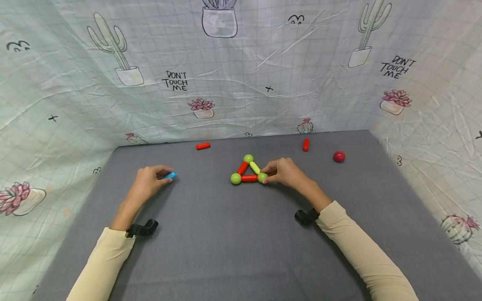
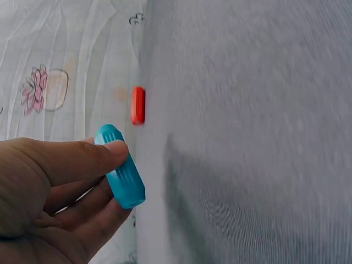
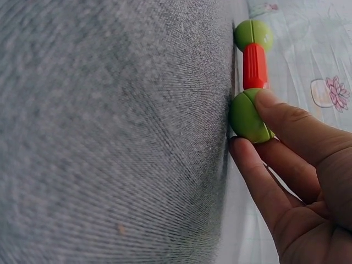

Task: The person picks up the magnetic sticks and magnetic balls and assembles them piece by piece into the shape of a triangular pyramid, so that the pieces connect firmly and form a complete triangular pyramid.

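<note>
- Triangle of red plastic rods and green balls (image 1: 249,171) lies mid-table on the grey cloth table (image 1: 233,242); my right hand (image 1: 286,172) pinches its right corner ball (image 3: 250,116).
- My left hand (image 1: 147,182) grips a ribbed blue plastic rod (image 2: 121,166), well left of the triangle.
- Only the head view shows a loose red ball (image 1: 339,156).

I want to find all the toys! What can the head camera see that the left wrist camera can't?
Only the head view shows the triangle of sticks and green balls, the right hand pinching its corner, and the red ball. Only the left wrist view shows the blue stick's ribbed side up close. Both show the left hand holding that stick, a loose red stick and the grey mat.
</note>
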Tool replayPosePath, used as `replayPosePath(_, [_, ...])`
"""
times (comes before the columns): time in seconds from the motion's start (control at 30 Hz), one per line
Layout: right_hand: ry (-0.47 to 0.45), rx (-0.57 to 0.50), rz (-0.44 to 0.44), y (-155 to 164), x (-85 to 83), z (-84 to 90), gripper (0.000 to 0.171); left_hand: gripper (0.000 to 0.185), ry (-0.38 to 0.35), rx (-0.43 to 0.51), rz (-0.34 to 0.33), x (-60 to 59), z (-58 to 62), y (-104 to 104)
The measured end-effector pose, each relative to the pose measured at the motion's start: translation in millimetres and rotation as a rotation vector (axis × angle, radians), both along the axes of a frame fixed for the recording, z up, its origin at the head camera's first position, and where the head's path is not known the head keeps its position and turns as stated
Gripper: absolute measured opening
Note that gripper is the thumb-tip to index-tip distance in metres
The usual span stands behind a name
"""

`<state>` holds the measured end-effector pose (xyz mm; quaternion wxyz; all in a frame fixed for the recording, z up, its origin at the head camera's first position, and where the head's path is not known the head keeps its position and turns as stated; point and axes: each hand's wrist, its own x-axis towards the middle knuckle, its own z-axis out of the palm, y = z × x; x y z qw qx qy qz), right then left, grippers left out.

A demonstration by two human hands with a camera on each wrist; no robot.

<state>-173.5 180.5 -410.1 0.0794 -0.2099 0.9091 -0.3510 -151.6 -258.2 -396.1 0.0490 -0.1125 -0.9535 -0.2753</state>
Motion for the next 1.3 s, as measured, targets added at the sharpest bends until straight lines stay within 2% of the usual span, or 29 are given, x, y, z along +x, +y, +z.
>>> replayPosePath(0.23, [0.003,0.001,0.001,0,0.1,-1.0,0.033,0.024,0.018,0.054,-0.049,-5.9,-0.6,16])
replayPosePath(0.67, [0.0,-0.008,0.003,0,0.0,-0.7,0.032,0.024,-0.048,0.186,-0.089,-11.7,5.0,51])
replayPosePath(1.1, [-0.016,-0.011,-0.007,-1,0.1,-0.7,0.034,0.024,-0.059,0.239,-0.159,-22.6,7.8,86])
replayPosePath(1.3, [-0.014,-0.009,-0.007,0,0.0,-0.5,0.034,0.023,-0.048,0.272,-0.165,-26.6,8.7,96])
